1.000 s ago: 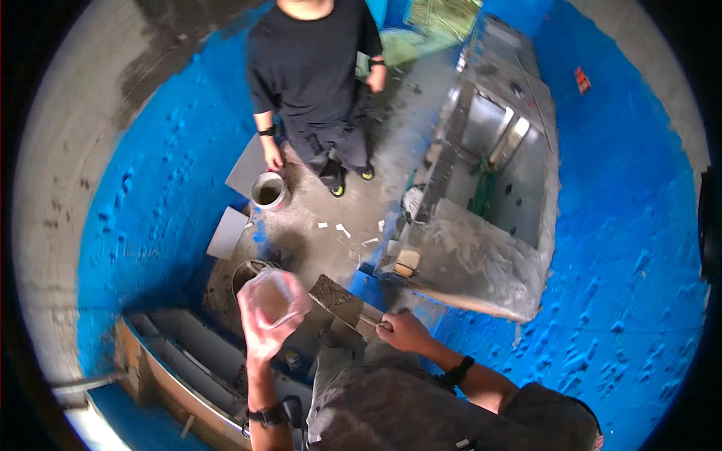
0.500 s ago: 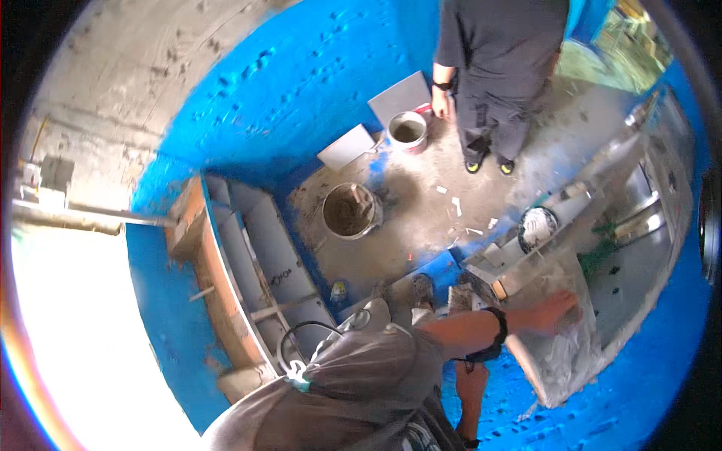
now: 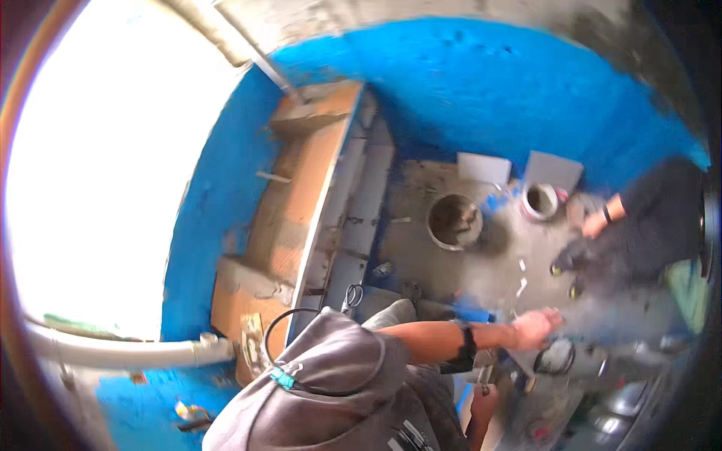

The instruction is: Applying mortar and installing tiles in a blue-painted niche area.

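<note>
My left arm, with a black band on the wrist, stretches across to the right. My left hand is over the edge of the worktop beside a round container with white contents; blur hides how its fingers are set. Lower down, my right hand is closed round a small, greyish, flat-ended thing whose kind I cannot make out. On the floor ahead stands a large bucket with grey-brown mortar-like stuff and something sticking out of it.
A co-worker in dark clothes bends at the right, a hand near a smaller white bucket. Pale boards lean on the blue wall. Shelving with an orange-brown side stands left, above a white pipe. White scraps litter the floor.
My view has swung to the right-hand side's opposite, leftward, so the window and shelving fill more of it. My left hand has left the plastic-covered worktop. The co-worker now bends lower.
</note>
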A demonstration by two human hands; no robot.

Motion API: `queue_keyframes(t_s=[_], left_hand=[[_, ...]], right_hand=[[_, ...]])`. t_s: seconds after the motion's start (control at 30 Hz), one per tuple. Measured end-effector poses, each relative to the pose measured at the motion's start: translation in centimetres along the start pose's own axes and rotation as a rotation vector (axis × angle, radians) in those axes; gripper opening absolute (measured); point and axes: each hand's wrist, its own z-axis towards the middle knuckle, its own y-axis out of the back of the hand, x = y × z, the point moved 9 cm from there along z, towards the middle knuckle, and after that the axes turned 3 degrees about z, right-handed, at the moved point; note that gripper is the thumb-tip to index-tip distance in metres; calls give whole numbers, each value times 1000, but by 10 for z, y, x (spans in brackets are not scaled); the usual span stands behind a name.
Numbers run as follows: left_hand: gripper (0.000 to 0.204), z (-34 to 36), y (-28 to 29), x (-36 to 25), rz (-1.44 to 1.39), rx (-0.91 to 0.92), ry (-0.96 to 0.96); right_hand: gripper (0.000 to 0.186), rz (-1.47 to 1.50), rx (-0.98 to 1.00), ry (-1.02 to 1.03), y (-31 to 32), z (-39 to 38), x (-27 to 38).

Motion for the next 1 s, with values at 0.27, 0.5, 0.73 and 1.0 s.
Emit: queue_keyframes(t_s=[0.27,0.5,0.73,1.0], left_hand=[[62,-281,286,213,269,-395,837],[63,-513,288,263,-219,-359,1212],[73,-647,233,253,-679,-622,1476],[58,-734,62,258,-733,-995,2147]], right_hand=[[27,-404,277,277,-72,128,161],[31,-613,363,253,-153,248,225],[35,-816,496,396,-233,328,346],[20,-680,637,70,-312,430,368]])
